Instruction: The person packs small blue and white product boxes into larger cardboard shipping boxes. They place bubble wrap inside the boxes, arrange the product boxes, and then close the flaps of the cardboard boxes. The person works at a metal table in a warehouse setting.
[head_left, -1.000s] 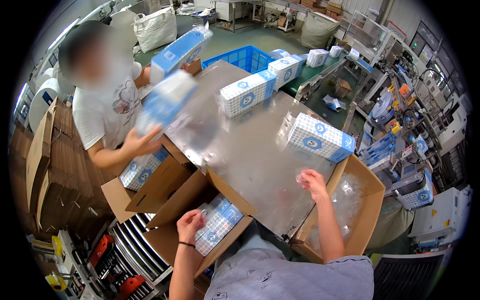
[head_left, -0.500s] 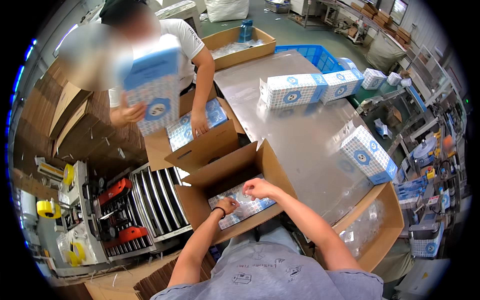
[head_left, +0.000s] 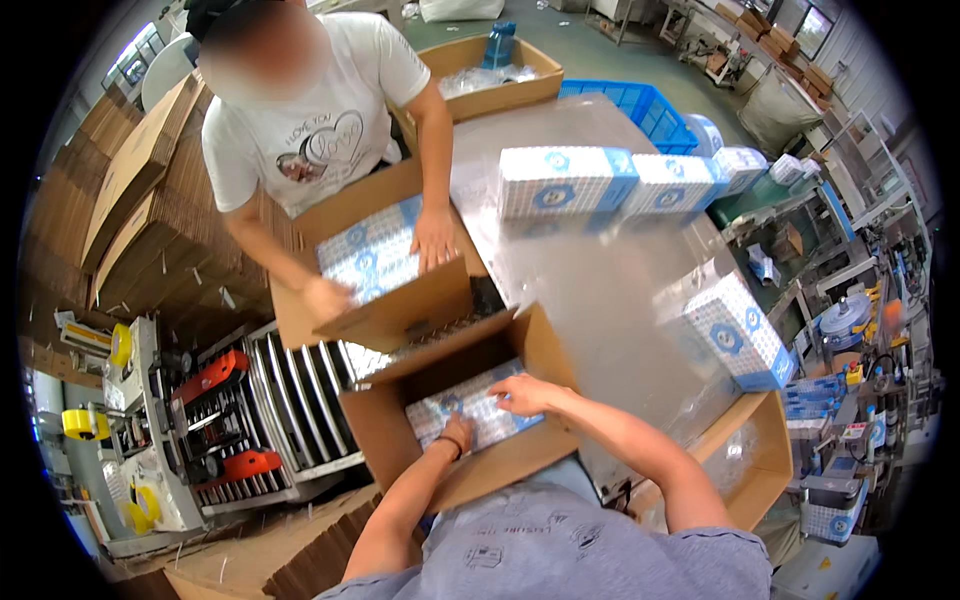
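Wrapped pack (head_left: 478, 412) lies in carton (head_left: 400, 440), left of table (head_left: 600, 290).

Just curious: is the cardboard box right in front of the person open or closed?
Open: the cardboard box has raised flaps, and both hands, left hand and right hand, press a wrapped package inside.

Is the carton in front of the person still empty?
No: a blue and white package already lies inside the carton, with the left hand and right hand resting on it.

Bright, even light fills the scene. Glare smears the metal table (head_left: 600, 270) at the centre and far side. Fisheye bending curves the edges into a black rim. Shadows are soft; the near hands look slightly blurred.
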